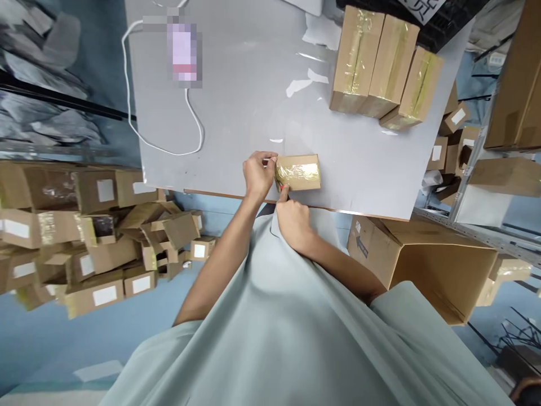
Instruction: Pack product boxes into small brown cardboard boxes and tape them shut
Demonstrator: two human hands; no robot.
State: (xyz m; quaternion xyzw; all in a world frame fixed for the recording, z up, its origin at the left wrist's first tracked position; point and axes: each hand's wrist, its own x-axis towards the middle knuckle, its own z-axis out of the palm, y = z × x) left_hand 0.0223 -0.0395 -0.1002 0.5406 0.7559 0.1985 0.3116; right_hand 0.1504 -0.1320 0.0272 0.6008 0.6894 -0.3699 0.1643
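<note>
A small cardboard box (301,179) lies near the front edge of the grey table, its top covered by shiny clear-yellow tape. At the box's left end is my left hand (258,173), thumb and fingers closed at its upper left corner. My right hand (293,220) sits just below the box with the fingers curled in and the index finger stretched toward its lower left corner. Under that fingertip shows a bit of a small red tool (282,187), mostly hidden by the hand. Whether the tool's tip touches the tape I cannot make out.
Three taped cardboard boxes (372,62) stand at the table's back right, beside a black crate (454,25). A white cable (169,152) loops at the left. Many cartons (101,242) are piled left of the table. A large open carton (439,265) stands below right.
</note>
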